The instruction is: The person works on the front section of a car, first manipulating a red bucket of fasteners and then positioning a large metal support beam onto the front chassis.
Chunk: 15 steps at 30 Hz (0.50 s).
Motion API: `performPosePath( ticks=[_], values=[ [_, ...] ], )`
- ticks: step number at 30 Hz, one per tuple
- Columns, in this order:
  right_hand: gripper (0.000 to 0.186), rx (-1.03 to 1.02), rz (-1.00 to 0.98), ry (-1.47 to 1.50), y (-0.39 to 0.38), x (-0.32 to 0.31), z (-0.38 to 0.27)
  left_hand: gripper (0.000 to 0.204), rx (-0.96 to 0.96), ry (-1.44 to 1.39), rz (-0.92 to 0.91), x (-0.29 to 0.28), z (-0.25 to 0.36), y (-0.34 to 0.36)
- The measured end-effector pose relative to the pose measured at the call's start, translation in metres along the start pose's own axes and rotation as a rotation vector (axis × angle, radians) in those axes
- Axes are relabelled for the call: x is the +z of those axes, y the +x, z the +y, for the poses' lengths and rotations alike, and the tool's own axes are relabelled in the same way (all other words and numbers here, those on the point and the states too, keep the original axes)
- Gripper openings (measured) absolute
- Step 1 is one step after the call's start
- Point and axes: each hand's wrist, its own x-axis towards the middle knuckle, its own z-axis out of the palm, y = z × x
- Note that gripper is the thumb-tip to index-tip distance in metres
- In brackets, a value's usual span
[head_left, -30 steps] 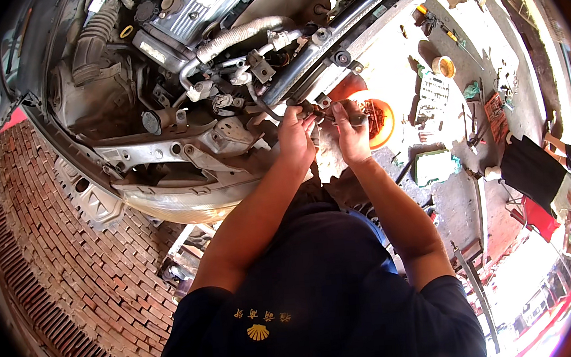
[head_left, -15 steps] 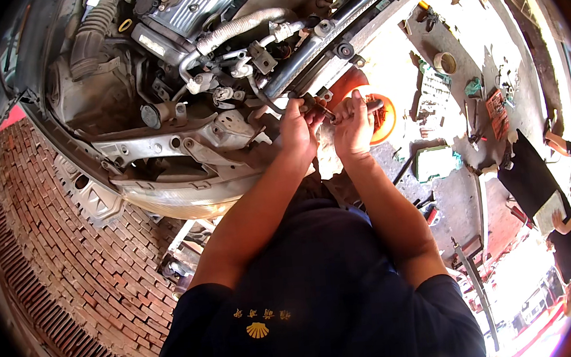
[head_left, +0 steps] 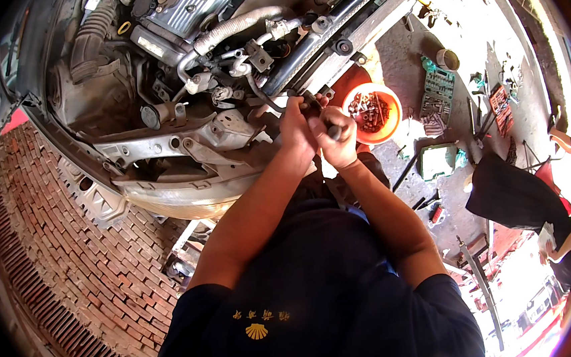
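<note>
Left hand: my left hand (head_left: pixel 297 132) is curling shut around the front end of a dark metal hand tool (head_left: pixel 317 112), fingers wrapped tight, knuckles pressing against the car's front frame.
Right hand: my right hand (head_left: pixel 337 136) is closing in a full fist on the tool's round dark handle end, which is poking out between thumb and fingers; it is touching my left hand.
Tool: it is sitting between both hands, its tip pointing up at the black crossbar (head_left: pixel 347 26) of the open engine bay; I cannot tell what the tip is meeting.
Engine bay: grey ribbed hose (head_left: pixel 236 25) and silver brackets are lying just above my hands.
Bowl: an orange round plastic bowl of small metal parts (head_left: pixel 372 112) is sitting on the concrete floor (head_left: pixel 416 47), just beside my right hand in the view.
Floor: a green socket tray (head_left: pixel 437 90) is lying farther off.
Other person: someone in dark clothes (head_left: pixel 511 195) is crouching well apart, at my right.
Paving: red brick paving (head_left: pixel 57 263) is running under the bumper at my left.
</note>
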Motion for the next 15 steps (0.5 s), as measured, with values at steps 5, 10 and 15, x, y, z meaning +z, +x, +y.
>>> performPosePath(
  ticks=[5,10,15],
  values=[
    [0.018,0.238,0.151,0.283,0.011,-0.001,-0.001,0.021,0.186,0.155,0.143,0.006,-0.005,-0.006],
    [0.038,0.448,0.276,0.674,0.024,-0.006,-0.003,0.019,0.179,0.192,0.116,0.004,-0.004,-0.005],
    [0.035,0.575,0.372,0.759,0.034,-0.007,-0.004,0.021,0.197,0.172,0.084,0.001,-0.005,-0.003]
  ],
)
